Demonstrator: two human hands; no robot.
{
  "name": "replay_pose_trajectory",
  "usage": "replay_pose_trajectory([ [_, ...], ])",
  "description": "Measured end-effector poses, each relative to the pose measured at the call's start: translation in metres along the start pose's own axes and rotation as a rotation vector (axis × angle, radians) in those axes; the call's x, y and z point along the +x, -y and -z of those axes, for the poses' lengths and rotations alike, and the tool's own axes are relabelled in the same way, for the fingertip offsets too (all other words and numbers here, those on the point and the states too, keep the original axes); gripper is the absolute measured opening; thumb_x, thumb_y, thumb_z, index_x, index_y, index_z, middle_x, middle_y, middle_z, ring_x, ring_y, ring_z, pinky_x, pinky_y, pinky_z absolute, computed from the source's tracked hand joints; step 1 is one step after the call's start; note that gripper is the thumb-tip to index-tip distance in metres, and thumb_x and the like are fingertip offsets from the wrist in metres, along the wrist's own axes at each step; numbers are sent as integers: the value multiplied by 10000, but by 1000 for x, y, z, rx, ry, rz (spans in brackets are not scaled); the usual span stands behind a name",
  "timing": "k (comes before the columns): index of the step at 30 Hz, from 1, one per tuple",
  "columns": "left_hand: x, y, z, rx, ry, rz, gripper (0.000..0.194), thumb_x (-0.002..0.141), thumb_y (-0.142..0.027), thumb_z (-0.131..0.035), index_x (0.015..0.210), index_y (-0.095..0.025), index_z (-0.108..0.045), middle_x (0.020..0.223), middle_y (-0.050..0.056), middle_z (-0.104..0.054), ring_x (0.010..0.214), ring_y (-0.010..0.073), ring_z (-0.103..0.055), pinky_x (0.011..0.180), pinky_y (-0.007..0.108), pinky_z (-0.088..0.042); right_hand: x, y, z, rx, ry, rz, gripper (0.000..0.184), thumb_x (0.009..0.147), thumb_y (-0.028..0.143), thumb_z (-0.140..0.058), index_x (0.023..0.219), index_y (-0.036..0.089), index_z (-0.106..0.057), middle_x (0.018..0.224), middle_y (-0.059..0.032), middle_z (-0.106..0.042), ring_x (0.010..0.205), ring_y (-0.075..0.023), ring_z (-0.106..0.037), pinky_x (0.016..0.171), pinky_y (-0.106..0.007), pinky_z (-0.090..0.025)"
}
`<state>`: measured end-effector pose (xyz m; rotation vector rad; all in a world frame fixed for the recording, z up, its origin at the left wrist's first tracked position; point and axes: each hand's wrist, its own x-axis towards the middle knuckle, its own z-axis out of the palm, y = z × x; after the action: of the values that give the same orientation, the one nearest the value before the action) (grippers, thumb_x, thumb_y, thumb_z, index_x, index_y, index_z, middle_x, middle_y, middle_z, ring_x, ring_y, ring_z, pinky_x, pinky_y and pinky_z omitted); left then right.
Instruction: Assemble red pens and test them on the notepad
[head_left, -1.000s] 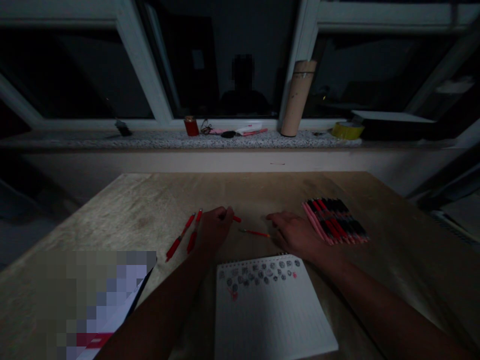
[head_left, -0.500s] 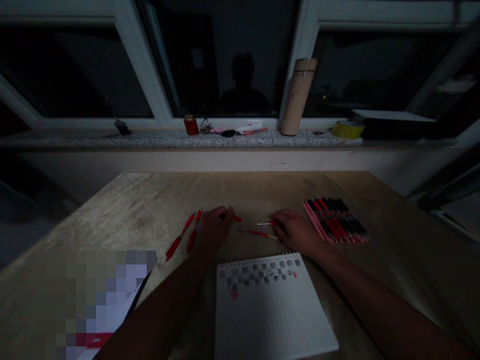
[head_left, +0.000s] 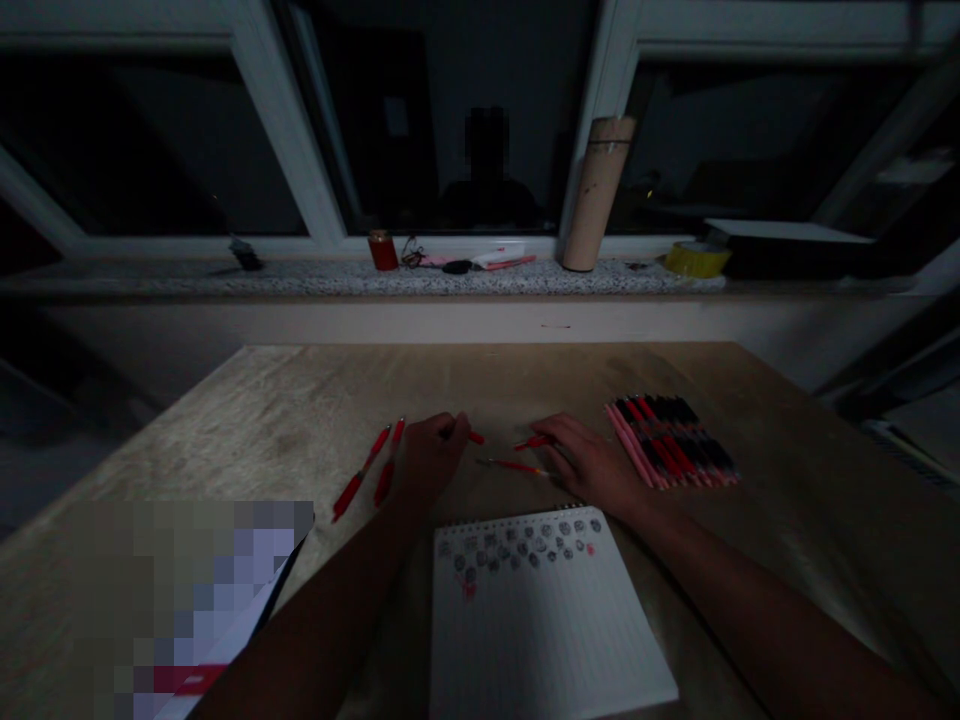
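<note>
My left hand (head_left: 437,450) is closed around a red pen part (head_left: 476,437) whose end pokes out past the fingers. My right hand (head_left: 581,455) pinches another red pen piece (head_left: 532,441) between thumb and fingers, its tip facing left. Below it on the table lies a thin red pen refill (head_left: 517,467), its right end close to my right thumb. Two red pens (head_left: 361,475) rest left of my left hand. A spiral notebook (head_left: 547,630) with rows of dark scribbled circles and a few red ones lies in front of me.
To the right, a row of red, black and pink pens (head_left: 671,440) lies side by side. A windowsill (head_left: 315,280) behind the table (head_left: 300,390) carries a red jar (head_left: 383,251), a tall cardboard tube (head_left: 598,195) and yellow tape (head_left: 697,260). Papers at lower left are partly blurred.
At my right fingers, a red piece now shows where a clear or silvery tip pointed left before. The right fingers have shifted slightly; my left hand stays in place.
</note>
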<state>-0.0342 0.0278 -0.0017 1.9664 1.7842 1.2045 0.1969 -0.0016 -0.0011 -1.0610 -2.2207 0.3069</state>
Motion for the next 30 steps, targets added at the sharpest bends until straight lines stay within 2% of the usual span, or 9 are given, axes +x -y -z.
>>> replay_pose_trajectory([
  [4,0,1,-1,-8,3,6,439,803,-445,-441,469,-175,-351,424,-51,-297,432,87,-324,443,223,-215,-1,-3,0,-15,-77,-5,319,865,149,-392,1171,185,-474,1084,-113,-569,1022,-209,-532,881,-381,-445],
  [9,1,2,-2,-9,-6,10,440,793,-443,-452,461,-174,-350,415,-53,-292,428,84,-318,444,220,-210,-2,-3,3,-35,-120,-24,313,845,145,-398,1143,177,-486,1034,-105,-580,977,-210,-540,859,-365,-444],
  [15,-1,6,-2,-6,0,-3,446,812,-455,-442,477,-167,-381,431,-46,-315,432,83,-334,447,223,-205,-3,-4,8,-95,-343,-141,228,803,122,-427,996,174,-537,874,-70,-588,855,-202,-553,785,-330,-444],
  [19,-1,6,-1,-15,4,4,435,801,-435,-462,472,-162,-384,431,-45,-318,431,80,-328,449,224,-197,-4,-5,9,-84,-394,-189,199,804,132,-426,964,183,-534,860,-65,-585,828,-200,-560,760,-320,-448],
  [24,1,0,-1,-66,4,19,440,788,-422,-470,452,-167,-346,430,-53,-276,435,77,-295,451,222,-204,-3,-3,9,-48,-338,-154,211,805,118,-432,982,178,-530,915,-70,-586,872,-196,-552,778,-306,-441],
  [30,0,-1,-1,-46,-17,10,439,786,-422,-474,455,-170,-335,420,-58,-275,432,77,-302,455,217,-208,1,-10,-1,5,-98,-101,274,783,42,-420,988,161,-559,969,-78,-575,913,-181,-543,821,-301,-430],
])
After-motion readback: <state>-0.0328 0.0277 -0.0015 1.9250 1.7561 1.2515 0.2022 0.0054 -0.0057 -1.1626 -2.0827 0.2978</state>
